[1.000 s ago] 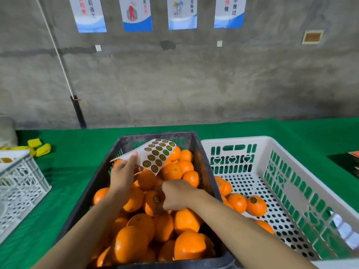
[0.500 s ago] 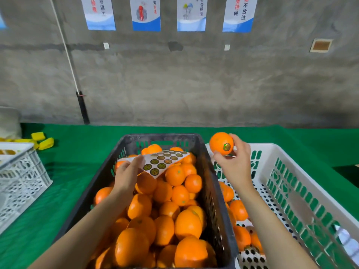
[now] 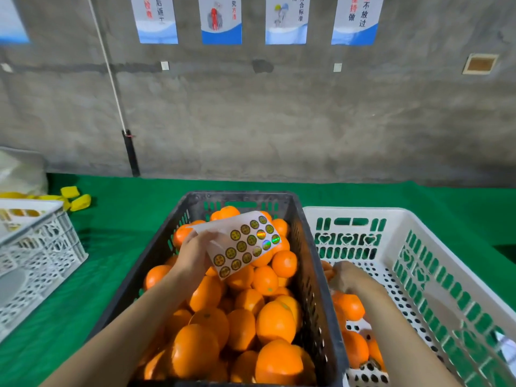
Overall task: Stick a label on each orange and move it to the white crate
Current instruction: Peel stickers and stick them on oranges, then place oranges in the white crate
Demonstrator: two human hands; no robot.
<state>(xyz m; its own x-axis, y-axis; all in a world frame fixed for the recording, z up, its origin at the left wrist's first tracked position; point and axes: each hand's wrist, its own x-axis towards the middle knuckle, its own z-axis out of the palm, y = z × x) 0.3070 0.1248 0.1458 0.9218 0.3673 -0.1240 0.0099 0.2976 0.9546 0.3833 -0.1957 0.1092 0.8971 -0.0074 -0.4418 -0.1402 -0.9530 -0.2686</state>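
Reaching into which crate, the right hand (image 3: 349, 277)? (Desk)

The white crate (image 3: 363, 212), on the right side of the green surface (image 3: 125, 247). The forearm runs up from the lower edge of the shot and the wrist bends down, so the back of the hand faces the camera. The hand sits low among the loose oranges (image 3: 350, 307) on the crate's perforated floor. Its fingers curl downward, out of sight. A sliver of orange shows just beside them, but I cannot tell whether they hold it. (Photographer)

And the left hand (image 3: 195, 255)? (Desk)

Raised over the black crate (image 3: 237, 195), which stands just beside the white one and is heaped with piled oranges (image 3: 276, 321). The forearm comes in from the lower left. The fingers and thumb pinch the left part of a label sheet (image 3: 245, 244), which is tilted up toward the camera. Rows of round stickers cover its right part. (Photographer)

Anything else in shot? (Desk)

A second pale crate (image 3: 42, 247) at the left edge, yellow objects (image 3: 79, 202) behind it, and posters (image 3: 220, 20) on the concrete wall (image 3: 279, 121). (Photographer)
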